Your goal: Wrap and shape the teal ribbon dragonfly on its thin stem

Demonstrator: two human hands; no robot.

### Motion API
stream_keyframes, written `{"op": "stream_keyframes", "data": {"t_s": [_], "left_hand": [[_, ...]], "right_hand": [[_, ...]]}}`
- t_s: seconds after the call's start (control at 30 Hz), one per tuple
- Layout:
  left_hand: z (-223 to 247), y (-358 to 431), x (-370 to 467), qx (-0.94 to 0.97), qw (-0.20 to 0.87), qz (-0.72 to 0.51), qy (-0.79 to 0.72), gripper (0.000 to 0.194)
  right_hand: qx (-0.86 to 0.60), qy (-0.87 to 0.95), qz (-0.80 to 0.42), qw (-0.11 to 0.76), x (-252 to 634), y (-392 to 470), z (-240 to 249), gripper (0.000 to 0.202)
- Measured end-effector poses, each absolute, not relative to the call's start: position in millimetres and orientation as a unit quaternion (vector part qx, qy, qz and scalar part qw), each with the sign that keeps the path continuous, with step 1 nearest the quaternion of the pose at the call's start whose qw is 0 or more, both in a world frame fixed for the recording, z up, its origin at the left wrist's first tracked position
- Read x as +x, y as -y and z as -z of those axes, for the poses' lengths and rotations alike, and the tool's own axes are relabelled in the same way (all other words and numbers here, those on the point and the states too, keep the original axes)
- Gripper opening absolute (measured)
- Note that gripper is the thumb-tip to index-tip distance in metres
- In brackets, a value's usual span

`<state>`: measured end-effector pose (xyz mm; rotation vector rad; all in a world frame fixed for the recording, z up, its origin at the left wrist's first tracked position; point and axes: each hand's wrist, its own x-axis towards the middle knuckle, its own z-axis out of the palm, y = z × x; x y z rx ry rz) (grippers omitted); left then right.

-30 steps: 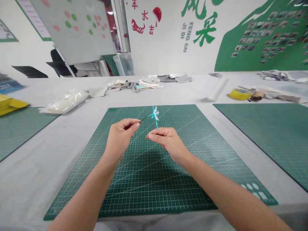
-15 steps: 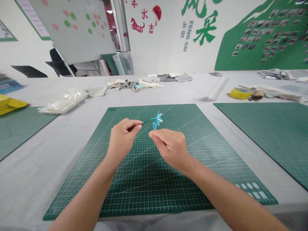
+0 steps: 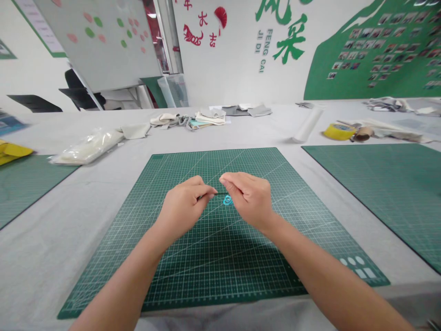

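Head view: the left hand (image 3: 188, 202) pinches the dark stem (image 3: 222, 193) of a blue looped flower (image 3: 228, 200) above the gridded cutting mat (image 3: 193, 262), just beside the right hand (image 3: 251, 198), whose grip I cannot tell.

A craft workroom: a gridded cutting mat (image 3: 213, 271) lies on a cloth-covered table (image 3: 31, 262), with similar mats (image 3: 389, 184) to its left and right, fabric pieces (image 3: 211, 118) beyond it, and a whiteboard (image 3: 103, 62) behind it to the left.
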<state>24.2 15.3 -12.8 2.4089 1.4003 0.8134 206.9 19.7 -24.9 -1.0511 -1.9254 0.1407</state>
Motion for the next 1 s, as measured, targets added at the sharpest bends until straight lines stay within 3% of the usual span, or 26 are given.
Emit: {"op": "stream_keyframes", "data": {"t_s": [0.47, 0.8, 1.0], "left_hand": [[10.9, -14.9, 22.2, 0.876, 0.096, -0.266, -0.39, 0.024], [7.9, -14.7, 19.5, 0.859, 0.12, -0.322, -0.38, 0.019], [8.6, -15.2, 18.2, 0.865, 0.097, -0.322, -0.372, 0.028]], "right_hand": [[-0.455, 0.735, -0.196, 0.462, 217.6, -45.2, 26.1, 0.022], [-0.441, 0.634, -0.487, 0.409, 221.4, -66.6, 39.0, 0.012], [-0.445, 0.589, -0.553, 0.386, 218.0, -64.2, 38.2, 0.011]]}}
